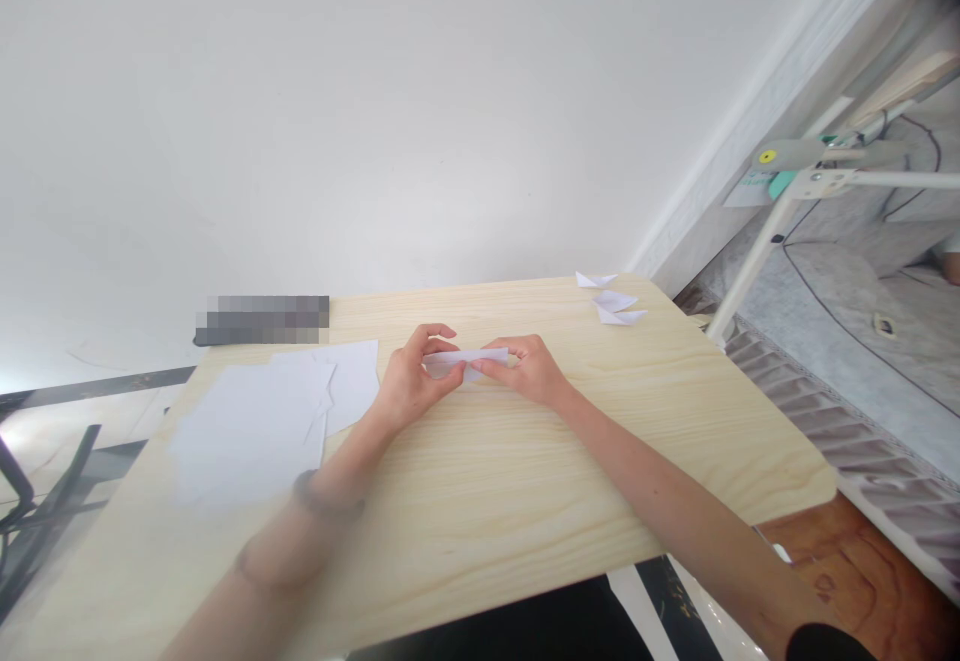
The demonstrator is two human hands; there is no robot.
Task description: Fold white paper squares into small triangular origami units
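Note:
Between my two hands, above the middle of the wooden table [480, 501], is a small strip of folded white paper [480, 355]. My left hand [420, 371] pinches its left end between thumb and fingers, with the index finger raised and curled. At the other end my right hand [525, 366] grips the paper, its thumb along the near edge. The two thumbs nearly meet at the paper's near side. Part of the paper is covered by the fingers. A dark band circles my left wrist.
Loose white sheets [255, 431] lie on the table at the left. Several folded paper pieces [616, 303] sit near the far right corner. A blurred-out dark object [262, 321] stands at the back left. Behind the table rises a white wall [420, 121]; a white metal frame [757, 251] is at right.

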